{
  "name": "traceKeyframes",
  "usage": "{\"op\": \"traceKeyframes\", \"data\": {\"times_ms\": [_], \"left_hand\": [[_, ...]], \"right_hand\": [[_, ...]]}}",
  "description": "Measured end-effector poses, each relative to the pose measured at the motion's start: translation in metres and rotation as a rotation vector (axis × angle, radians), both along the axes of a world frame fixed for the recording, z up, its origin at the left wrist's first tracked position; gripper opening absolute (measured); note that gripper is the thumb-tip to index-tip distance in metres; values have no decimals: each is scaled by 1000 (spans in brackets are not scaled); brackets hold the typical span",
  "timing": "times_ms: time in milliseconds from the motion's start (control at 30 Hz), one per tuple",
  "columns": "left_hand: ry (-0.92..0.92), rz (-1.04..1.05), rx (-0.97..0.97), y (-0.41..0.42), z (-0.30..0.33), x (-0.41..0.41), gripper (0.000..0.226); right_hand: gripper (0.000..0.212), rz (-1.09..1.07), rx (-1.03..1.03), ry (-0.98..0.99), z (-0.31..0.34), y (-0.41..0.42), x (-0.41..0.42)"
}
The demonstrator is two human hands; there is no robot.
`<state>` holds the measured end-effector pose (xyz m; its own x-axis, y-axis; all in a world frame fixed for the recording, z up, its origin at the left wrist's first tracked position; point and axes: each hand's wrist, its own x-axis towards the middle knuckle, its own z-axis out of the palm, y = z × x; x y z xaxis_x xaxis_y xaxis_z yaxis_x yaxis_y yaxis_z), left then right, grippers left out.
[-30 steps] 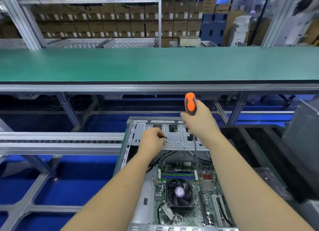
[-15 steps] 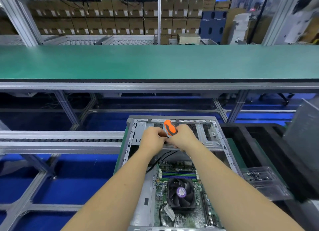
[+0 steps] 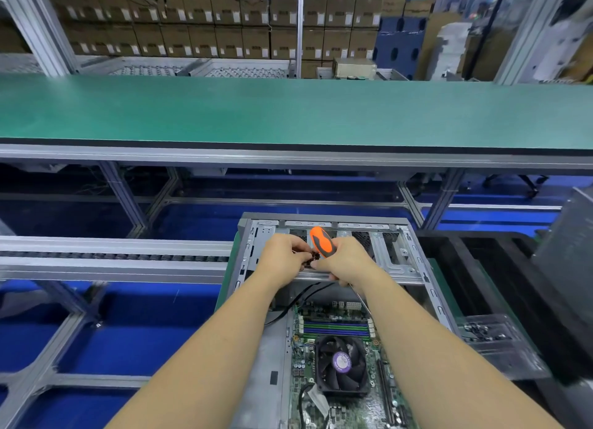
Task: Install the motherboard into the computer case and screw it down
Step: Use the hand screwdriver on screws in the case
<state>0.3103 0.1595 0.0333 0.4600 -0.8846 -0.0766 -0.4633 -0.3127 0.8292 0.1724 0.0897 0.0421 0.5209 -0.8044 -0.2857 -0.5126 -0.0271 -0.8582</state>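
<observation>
An open grey computer case (image 3: 414, 268) lies flat in front of me. Inside it sits the green motherboard (image 3: 378, 393) with a black CPU fan (image 3: 340, 364). My right hand (image 3: 346, 260) grips an orange-and-black screwdriver (image 3: 321, 241), handle up, its thin shaft running down past my wrist. My left hand (image 3: 284, 258) pinches small dark screws (image 3: 312, 257) beside the handle. Both hands meet over the case's far drive-bay frame.
A clear plastic tray (image 3: 494, 338) with screws lies right of the case on a black bin (image 3: 481, 268). A green conveyor belt (image 3: 288, 107) runs across ahead. A roller track (image 3: 112, 257) is to the left. Stacked cartons (image 3: 192, 21) fill shelves behind.
My right hand has come down and left with the screwdriver from an upright raised position, meeting my left hand. The handle now tilts toward the left hand's fingertips.
</observation>
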Motion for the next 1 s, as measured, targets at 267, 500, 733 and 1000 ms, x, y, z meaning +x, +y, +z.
{"op": "traceKeyframes", "data": {"times_ms": [267, 500, 733, 1000], "left_hand": [[-81, 13, -30, 0, -2, -8, 18], [-15, 87, -81, 0, -6, -12, 16], [223, 249, -140, 1, -2, -7, 22], [416, 150, -231, 32, 0, -8, 20]], "right_hand": [[31, -21, -43, -20, -10, 1, 2], [29, -42, -84, -13, -14, 1, 5], [20, -52, -95, -8, -17, -1, 5], [24, -14, -118, -87, 6, 3, 0]]}}
